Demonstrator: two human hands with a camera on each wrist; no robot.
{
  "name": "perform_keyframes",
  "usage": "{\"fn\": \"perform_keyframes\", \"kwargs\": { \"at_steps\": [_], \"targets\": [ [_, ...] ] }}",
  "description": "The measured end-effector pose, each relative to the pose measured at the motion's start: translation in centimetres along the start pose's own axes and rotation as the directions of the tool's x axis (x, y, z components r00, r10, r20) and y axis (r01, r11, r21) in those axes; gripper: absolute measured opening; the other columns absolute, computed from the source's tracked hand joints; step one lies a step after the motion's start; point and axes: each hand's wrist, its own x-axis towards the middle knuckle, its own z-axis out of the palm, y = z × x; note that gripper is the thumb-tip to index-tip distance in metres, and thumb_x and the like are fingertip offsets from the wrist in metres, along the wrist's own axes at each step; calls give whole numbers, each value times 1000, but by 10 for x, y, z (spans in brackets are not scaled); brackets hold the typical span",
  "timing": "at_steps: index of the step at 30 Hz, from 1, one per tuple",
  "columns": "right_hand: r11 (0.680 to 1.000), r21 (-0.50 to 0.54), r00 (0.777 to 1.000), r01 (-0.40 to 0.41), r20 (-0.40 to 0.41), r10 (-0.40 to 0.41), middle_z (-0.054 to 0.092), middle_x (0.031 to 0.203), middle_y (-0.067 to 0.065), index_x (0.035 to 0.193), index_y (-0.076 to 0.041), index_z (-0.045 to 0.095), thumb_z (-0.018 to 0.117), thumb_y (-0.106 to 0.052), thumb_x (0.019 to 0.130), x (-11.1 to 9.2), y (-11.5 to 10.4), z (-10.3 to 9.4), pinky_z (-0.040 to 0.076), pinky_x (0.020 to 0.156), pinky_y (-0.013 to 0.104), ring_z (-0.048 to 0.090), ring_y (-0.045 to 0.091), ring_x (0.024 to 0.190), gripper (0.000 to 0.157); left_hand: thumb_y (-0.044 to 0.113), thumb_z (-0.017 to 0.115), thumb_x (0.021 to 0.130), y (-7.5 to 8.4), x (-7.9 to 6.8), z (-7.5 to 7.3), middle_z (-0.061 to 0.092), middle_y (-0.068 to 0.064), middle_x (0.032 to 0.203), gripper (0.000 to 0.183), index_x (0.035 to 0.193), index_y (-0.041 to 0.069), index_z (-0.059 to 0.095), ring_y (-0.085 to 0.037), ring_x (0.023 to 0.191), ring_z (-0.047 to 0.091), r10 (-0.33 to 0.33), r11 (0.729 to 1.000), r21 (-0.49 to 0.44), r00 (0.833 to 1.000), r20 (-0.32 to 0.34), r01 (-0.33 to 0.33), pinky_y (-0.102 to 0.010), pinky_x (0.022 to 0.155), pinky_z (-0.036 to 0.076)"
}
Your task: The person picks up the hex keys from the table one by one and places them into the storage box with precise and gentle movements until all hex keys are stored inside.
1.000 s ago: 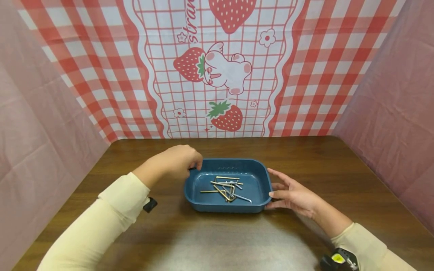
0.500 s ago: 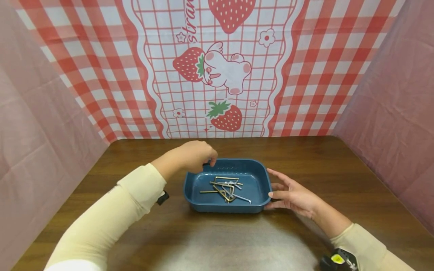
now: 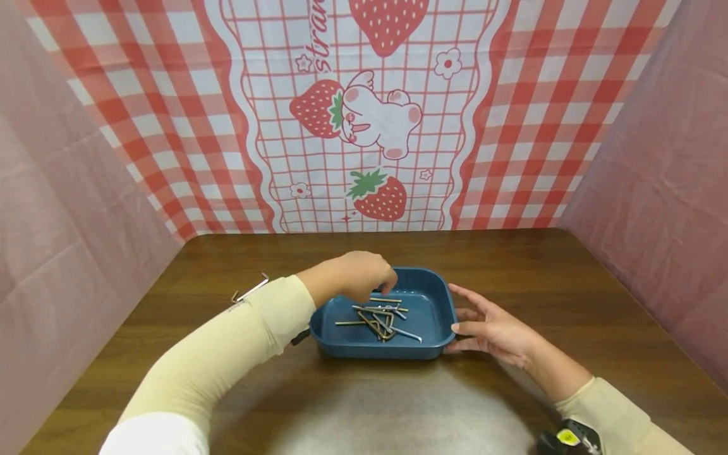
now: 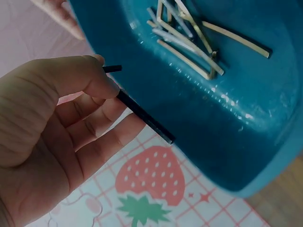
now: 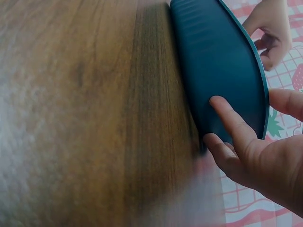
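Observation:
My left hand (image 3: 354, 276) is over the far left part of a blue rectangular tray (image 3: 378, 351). It pinches a black hex key (image 4: 147, 118) between thumb and fingers, seen best in the left wrist view; the key's long arm points out past the fingertips and its short end sticks out beside the thumb. Inside the tray lie several gold and silver hex keys (image 3: 383, 319) in a loose pile. My right hand (image 3: 500, 330) touches the tray's right end, fingers spread and fairly straight; in the right wrist view its fingertips (image 5: 217, 100) press the outer wall.
Bent silver hex keys (image 3: 250, 291) lie on the brown wooden table (image 3: 512, 259) at the left, beside the left sleeve (image 3: 227, 354). A red-and-white checked cloth (image 3: 529, 126) hangs behind the table, with pink cloth at both sides.
My left hand has moved right, from the tray's left rim to over its inside, with the black hex key held. The silver keys on the table have come into sight. My right hand stays put.

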Motion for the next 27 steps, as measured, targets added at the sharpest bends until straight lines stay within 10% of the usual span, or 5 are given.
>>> {"fn": "perform_keyframes", "kwargs": {
  "at_steps": [27],
  "targets": [
    [1000,-11,1000,1,27,0,17,146,42,157,-11,0,58,1,93,0,0,-1,48,91,59,57,44,111,87,-9,61,84,9,37,19,59,5,86,26,94,14,69,-12,77,51,52,998,14,990,134,-54,-24,62,44]
  ]
}}
